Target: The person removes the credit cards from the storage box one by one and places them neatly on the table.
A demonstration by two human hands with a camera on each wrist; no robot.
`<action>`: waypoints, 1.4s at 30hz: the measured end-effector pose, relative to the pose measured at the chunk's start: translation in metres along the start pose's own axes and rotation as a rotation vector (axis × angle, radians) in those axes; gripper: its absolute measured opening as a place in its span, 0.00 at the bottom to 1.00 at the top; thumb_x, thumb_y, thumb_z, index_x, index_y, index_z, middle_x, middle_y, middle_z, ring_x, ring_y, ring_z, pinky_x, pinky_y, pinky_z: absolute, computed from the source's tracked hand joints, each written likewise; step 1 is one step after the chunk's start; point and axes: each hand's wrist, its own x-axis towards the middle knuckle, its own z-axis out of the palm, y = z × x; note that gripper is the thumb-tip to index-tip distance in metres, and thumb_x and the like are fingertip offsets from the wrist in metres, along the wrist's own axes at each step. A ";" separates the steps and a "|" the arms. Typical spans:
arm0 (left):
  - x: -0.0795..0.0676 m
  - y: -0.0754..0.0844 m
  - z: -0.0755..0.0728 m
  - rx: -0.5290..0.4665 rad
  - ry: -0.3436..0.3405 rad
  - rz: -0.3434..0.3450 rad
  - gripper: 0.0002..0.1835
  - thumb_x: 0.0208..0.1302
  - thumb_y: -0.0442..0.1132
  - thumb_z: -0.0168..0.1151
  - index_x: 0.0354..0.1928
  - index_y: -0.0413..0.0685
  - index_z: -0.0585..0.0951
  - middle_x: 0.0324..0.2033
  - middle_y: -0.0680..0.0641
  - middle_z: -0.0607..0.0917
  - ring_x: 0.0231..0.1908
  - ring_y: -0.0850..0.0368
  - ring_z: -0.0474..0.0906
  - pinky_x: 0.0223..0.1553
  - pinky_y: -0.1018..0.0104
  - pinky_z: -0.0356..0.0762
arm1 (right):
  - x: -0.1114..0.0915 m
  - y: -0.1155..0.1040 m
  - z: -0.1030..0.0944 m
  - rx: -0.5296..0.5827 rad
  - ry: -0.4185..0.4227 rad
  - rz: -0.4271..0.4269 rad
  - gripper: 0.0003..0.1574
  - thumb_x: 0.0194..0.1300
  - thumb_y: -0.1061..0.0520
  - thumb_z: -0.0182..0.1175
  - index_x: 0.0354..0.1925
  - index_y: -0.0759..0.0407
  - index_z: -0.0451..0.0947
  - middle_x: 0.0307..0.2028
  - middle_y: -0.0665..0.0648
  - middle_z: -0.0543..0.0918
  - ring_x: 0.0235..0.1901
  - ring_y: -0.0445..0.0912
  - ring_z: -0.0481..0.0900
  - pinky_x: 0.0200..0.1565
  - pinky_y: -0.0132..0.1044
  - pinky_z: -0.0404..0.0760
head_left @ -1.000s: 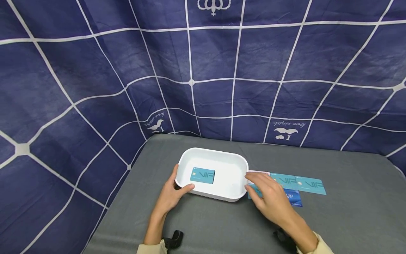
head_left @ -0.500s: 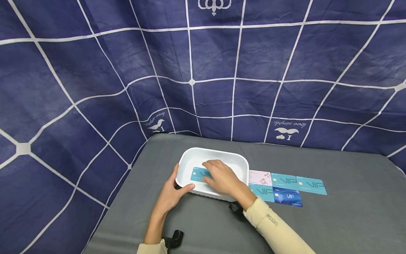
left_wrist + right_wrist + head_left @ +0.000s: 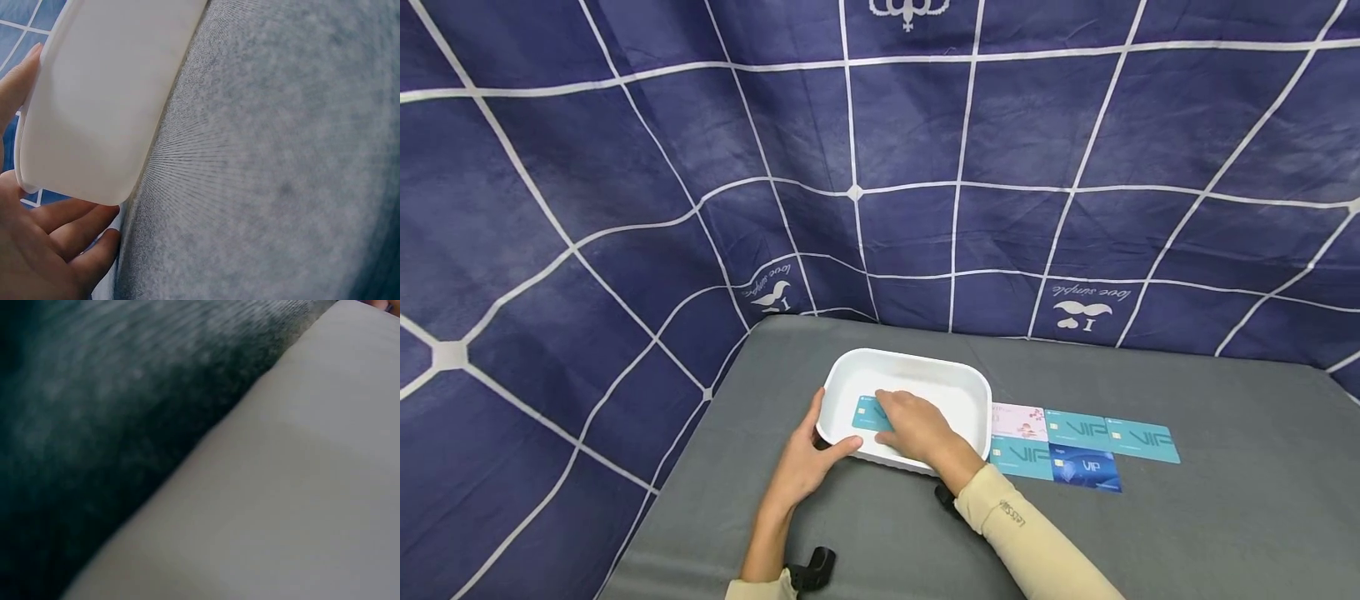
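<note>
A shallow white plastic tray (image 3: 951,396) sits on the grey surface in the head view. My left hand (image 3: 803,465) holds its left end, thumb over the near rim and fingers along the outer wall; the left wrist view shows fingertips against the tray's side (image 3: 103,112). Inside lies a teal VIP card (image 3: 867,412), looking like the top of a small stack. My right hand (image 3: 919,429) reaches into the tray and pinches that card between thumb and fingers at its near and far edges, covering its right half. Mostly tray wall (image 3: 281,487) fills the right wrist view.
Right of the tray, cards lie edge to edge in two rows: a pink card (image 3: 1019,422), a teal card (image 3: 1075,427) and another teal card (image 3: 1142,440) behind, a teal card (image 3: 1021,457) and a blue card (image 3: 1086,467) in front. A navy checked curtain (image 3: 902,233) hangs behind.
My right hand has moved left from over the laid-out cards into the tray, onto the teal card, uncovering the pink and lower teal cards. The left hand has stayed on the tray.
</note>
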 end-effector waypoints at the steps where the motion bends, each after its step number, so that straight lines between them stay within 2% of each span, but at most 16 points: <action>1: 0.000 0.000 0.000 0.003 -0.005 0.001 0.55 0.58 0.42 0.75 0.78 0.40 0.48 0.75 0.39 0.53 0.72 0.46 0.53 0.68 0.50 0.53 | 0.000 -0.001 0.000 -0.014 0.002 0.010 0.39 0.62 0.51 0.70 0.65 0.66 0.69 0.57 0.63 0.79 0.58 0.54 0.76 0.57 0.48 0.73; 4: -0.001 -0.001 0.001 -0.005 -0.004 0.007 0.55 0.58 0.42 0.75 0.77 0.39 0.48 0.75 0.38 0.53 0.72 0.45 0.54 0.68 0.49 0.53 | -0.001 -0.003 -0.001 -0.046 0.015 0.022 0.36 0.62 0.52 0.70 0.63 0.65 0.72 0.53 0.62 0.81 0.54 0.53 0.79 0.54 0.47 0.76; 10: -0.002 -0.001 0.001 -0.008 0.000 0.017 0.55 0.57 0.41 0.75 0.77 0.39 0.48 0.74 0.38 0.54 0.72 0.45 0.53 0.69 0.49 0.52 | 0.000 -0.005 0.000 -0.116 0.071 -0.016 0.26 0.60 0.53 0.72 0.53 0.62 0.77 0.41 0.58 0.84 0.43 0.52 0.83 0.43 0.47 0.80; 13: -0.002 -0.001 0.000 -0.007 0.003 0.014 0.55 0.58 0.41 0.75 0.77 0.39 0.48 0.74 0.38 0.54 0.72 0.46 0.53 0.69 0.50 0.52 | 0.001 -0.005 0.001 -0.132 0.088 -0.032 0.23 0.59 0.53 0.72 0.49 0.60 0.77 0.38 0.57 0.84 0.40 0.51 0.83 0.40 0.47 0.80; 19: 0.000 0.000 0.000 -0.008 -0.001 0.012 0.55 0.57 0.42 0.75 0.78 0.41 0.48 0.74 0.38 0.55 0.72 0.46 0.54 0.68 0.49 0.54 | 0.001 -0.004 0.001 -0.139 0.101 -0.033 0.25 0.59 0.53 0.72 0.50 0.61 0.76 0.39 0.58 0.84 0.41 0.51 0.83 0.40 0.47 0.81; 31: 0.001 0.001 -0.001 -0.022 0.006 0.025 0.54 0.57 0.40 0.75 0.77 0.40 0.49 0.74 0.38 0.57 0.70 0.44 0.58 0.67 0.48 0.57 | 0.002 -0.003 -0.002 -0.111 0.087 -0.030 0.30 0.61 0.54 0.70 0.58 0.64 0.74 0.46 0.60 0.83 0.47 0.53 0.82 0.48 0.47 0.79; 37: 0.000 -0.001 -0.001 -0.016 0.008 0.026 0.54 0.57 0.41 0.75 0.77 0.40 0.50 0.73 0.37 0.57 0.70 0.44 0.58 0.67 0.47 0.57 | 0.001 -0.004 -0.002 -0.092 0.077 -0.025 0.28 0.61 0.54 0.70 0.56 0.63 0.75 0.44 0.59 0.84 0.45 0.53 0.82 0.46 0.48 0.79; 42: -0.001 -0.002 0.000 -0.015 0.006 0.027 0.54 0.57 0.41 0.75 0.77 0.39 0.49 0.74 0.37 0.56 0.70 0.43 0.57 0.67 0.47 0.56 | 0.000 -0.004 -0.001 -0.066 0.081 -0.020 0.30 0.61 0.54 0.71 0.57 0.63 0.74 0.44 0.60 0.84 0.46 0.53 0.82 0.46 0.48 0.79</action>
